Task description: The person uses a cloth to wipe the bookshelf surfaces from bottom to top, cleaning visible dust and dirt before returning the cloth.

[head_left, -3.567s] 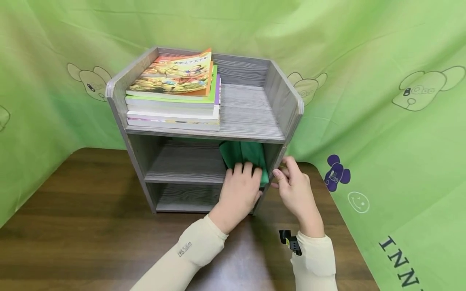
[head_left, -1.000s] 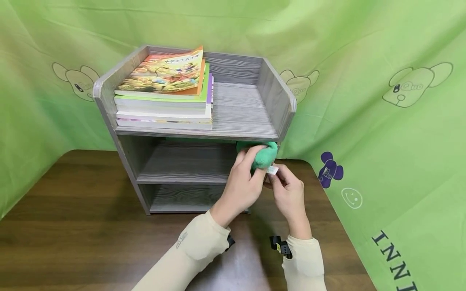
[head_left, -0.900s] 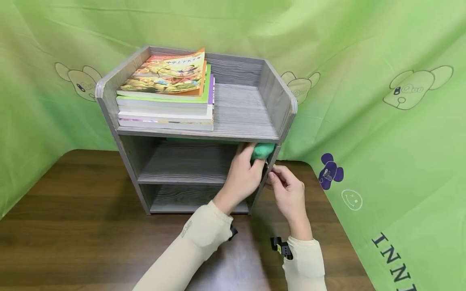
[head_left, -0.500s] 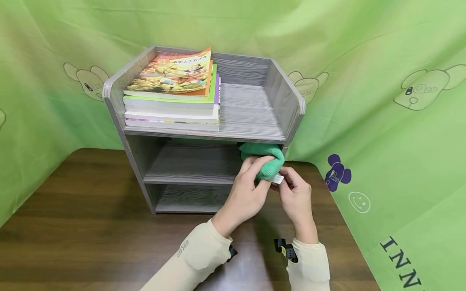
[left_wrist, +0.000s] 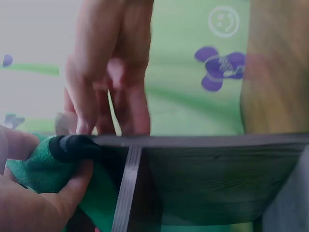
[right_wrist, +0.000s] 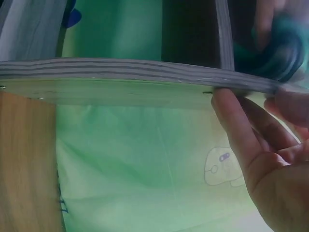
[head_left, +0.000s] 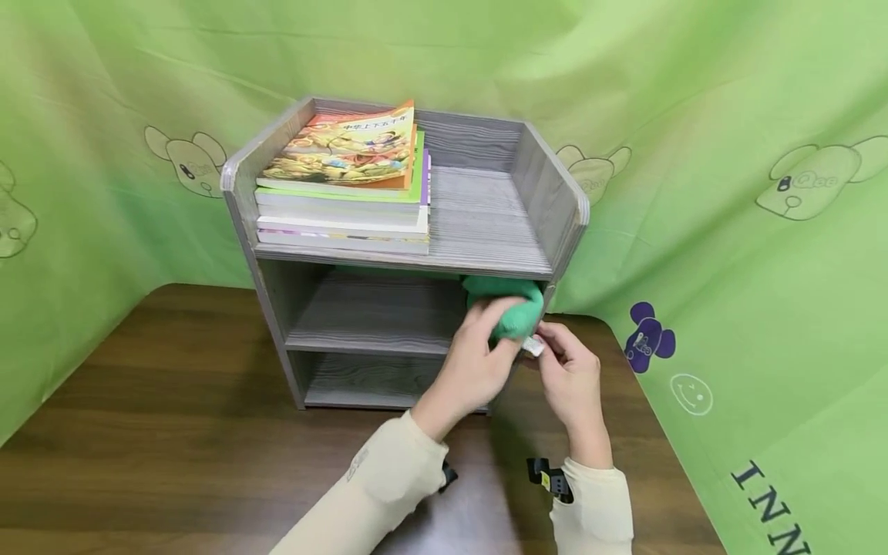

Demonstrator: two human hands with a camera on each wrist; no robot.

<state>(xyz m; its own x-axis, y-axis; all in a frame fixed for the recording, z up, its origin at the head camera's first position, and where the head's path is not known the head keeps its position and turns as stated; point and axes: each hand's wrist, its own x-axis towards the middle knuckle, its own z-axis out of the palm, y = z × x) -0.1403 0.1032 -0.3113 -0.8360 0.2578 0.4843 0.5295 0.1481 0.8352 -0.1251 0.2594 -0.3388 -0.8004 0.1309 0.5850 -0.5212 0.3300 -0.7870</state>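
A soft green cloth [head_left: 519, 317] with a white label [head_left: 533, 345] is bunched at the right end of the middle level of a grey wooden shelf [head_left: 496, 266]. My left hand [head_left: 477, 368] grips the cloth, thumb in front and fingers over it. A dark band on the cloth [left_wrist: 41, 169] shows in the left wrist view. My right hand [head_left: 574, 378] is at the shelf's right side panel, fingers bent, the label overlapping its fingertips in the head view. In the right wrist view, that hand's fingers [right_wrist: 236, 125] touch the panel's outer face and its thumb is at the front edge.
A stack of several books [head_left: 340, 193] lies on the left of the shelf's top. The shelf stands on a dark brown wooden table [head_left: 173, 432]. A green printed curtain [head_left: 728, 293] hangs behind and along the right.
Earlier the cloth lay flat under my left fingers. It is now bunched in that hand, having moved out, in and out again at the opening. My right hand stays by the panel.
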